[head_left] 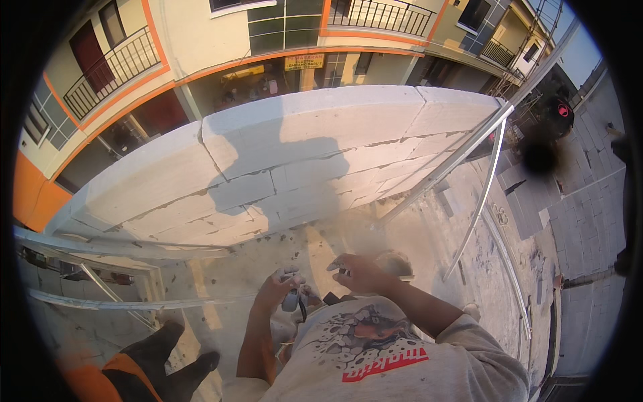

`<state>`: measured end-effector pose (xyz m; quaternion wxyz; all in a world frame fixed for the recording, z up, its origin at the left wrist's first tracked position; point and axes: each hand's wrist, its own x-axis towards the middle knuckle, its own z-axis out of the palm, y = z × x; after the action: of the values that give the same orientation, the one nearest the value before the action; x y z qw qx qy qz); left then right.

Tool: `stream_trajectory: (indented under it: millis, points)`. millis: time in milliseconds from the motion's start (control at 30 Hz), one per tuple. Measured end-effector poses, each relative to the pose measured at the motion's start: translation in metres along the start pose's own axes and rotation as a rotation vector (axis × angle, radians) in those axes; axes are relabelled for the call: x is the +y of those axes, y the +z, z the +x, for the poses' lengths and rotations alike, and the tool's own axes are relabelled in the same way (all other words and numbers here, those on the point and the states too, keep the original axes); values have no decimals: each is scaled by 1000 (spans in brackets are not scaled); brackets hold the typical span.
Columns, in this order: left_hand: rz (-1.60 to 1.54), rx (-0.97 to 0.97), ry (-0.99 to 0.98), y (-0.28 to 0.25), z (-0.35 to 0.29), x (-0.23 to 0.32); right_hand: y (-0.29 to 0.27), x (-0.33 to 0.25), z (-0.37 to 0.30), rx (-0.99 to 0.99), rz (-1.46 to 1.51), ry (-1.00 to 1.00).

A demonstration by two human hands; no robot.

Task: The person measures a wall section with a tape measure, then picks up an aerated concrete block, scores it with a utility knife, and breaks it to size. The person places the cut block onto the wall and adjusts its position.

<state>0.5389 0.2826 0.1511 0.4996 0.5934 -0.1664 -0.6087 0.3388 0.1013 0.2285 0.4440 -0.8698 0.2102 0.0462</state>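
My left hand [271,289] is in front of my chest, its fingers curled round a small grey rounded object [290,300] with a black strip hanging from it; its kind is unclear. To the right, my right hand [364,273] is closed, thumb and fingers drawn together. A small dark bit shows at its fingertips, too small to name. The hands are apart, both above the dusty floor. Beyond them stands a wall of pale blocks [382,120] with my shadow falling across it. My light printed shirt [335,338] fills the lower middle.
Metal bars [469,144] slant up on the right, and more rails [127,301] cross on the left. A person in orange and dark clothes [127,372] is close at lower left. Grey block stacks [589,221] stand at right. Houses with balconies [117,63] rise behind the wall.
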Motion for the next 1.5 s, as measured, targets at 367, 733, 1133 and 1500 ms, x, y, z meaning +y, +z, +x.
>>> stream_trajectory:
  millis: [367,733,1133,1500]
  points:
    - [-7,-36,49,146,80,24,-6,43,-55,176,265,299]
    - [733,-100,20,331,119,-10,-25,314,-214,302,300,545]
    - [954,-94,-99,313,145,-95,117,440,-612,591,626,1691]
    - [786,-420,194,384,304,-54,246,316,-515,607,623,1561]
